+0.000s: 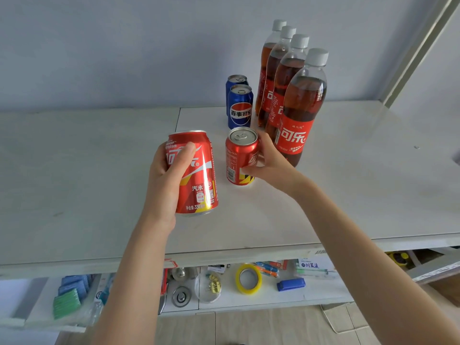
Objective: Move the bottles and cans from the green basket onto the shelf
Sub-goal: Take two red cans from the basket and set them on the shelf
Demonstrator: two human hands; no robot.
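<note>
My left hand [166, 180] grips a red cola can [199, 175] upright and holds it above the white shelf [87, 175]. My right hand [267, 161] is curled round a second red can [240, 155] that stands on the shelf. Behind that can stand two blue cans [240, 107] in a row. To their right is a row of several cola bottles [302, 113] with grey caps and red labels. The green basket is out of view.
A lower shelf [323, 292] beneath holds a yellow tape roll [248, 278], a blue stapler [290, 285], a dish of clips [211, 286], green and blue packets [67, 298] and papers. A shelf upright [420, 46] rises at the right. The wall is close behind.
</note>
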